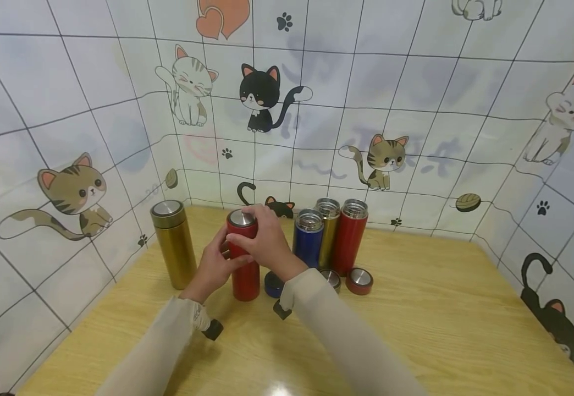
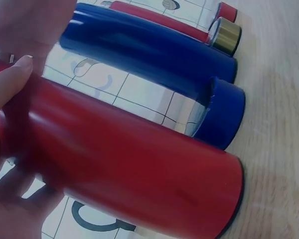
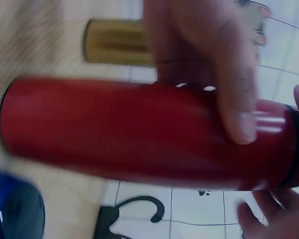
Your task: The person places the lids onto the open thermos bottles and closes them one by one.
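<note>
Red lidded flask (image 1: 245, 281), blue flask (image 1: 308, 242), cat-patterned white backdrop (image 1: 319, 129)

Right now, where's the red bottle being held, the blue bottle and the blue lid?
Held red bottle (image 3: 134, 132): right wrist view, on the middle of its body.
Blue bottle (image 1: 308, 243): head view, on its side.
Blue lid (image 2: 226, 115): left wrist view, on its outer side.

Room type unclear, though booth-like; cartoon-cat sheeting (image 1: 425, 88) lines three sides of a wood-grained table (image 1: 445, 319).
</note>
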`<state>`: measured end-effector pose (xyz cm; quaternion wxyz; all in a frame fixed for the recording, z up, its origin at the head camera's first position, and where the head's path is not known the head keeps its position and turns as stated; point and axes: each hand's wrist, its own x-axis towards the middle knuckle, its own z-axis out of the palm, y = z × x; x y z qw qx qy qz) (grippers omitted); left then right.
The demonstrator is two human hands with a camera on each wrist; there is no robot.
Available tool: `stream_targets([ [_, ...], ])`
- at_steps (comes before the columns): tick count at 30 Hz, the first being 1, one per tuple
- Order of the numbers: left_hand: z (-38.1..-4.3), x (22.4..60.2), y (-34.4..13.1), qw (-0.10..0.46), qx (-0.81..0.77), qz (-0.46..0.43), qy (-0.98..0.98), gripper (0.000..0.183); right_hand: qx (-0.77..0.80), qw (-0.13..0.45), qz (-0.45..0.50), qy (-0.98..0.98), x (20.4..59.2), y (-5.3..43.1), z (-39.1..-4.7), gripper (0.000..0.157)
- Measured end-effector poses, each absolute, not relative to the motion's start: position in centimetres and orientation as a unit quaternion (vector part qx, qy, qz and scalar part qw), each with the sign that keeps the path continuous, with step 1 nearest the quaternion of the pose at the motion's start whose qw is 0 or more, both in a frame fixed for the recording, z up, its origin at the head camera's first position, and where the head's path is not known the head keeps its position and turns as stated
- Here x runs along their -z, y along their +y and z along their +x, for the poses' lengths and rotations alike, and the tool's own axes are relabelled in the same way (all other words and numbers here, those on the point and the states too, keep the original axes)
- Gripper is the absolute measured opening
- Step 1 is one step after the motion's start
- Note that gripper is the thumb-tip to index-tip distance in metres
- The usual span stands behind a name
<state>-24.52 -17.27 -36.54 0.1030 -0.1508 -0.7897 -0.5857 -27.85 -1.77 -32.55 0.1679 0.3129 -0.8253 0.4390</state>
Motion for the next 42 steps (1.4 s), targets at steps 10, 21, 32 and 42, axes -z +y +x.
stream_targets([
  [10,-24.2,36.2,-18.1,0.078,0.591,-0.150,-0.789,0.079,-0.500,-0.020,0.386,-0.775,31.9,0.1,-28.8,0.058],
  [21,-26.0,38.5,-18.7,0.092,0.601,-0.156,-0.779,0.082,-0.411,0.117,0.376,-0.822,32.1,-0.1,-28.7,0.059],
  [32,-25.6,38.0,-18.0,0.105,0.600,-0.169,-0.775,0.081,-0.306,0.335,0.352,-0.819,33.7,-0.8,-28.3,0.062],
  [42,-26.1,38.4,-18.1,0.092,0.607,-0.161,-0.773,0.081,-0.206,0.416,0.311,-0.830,33.2,-1.2,-27.9,0.063],
])
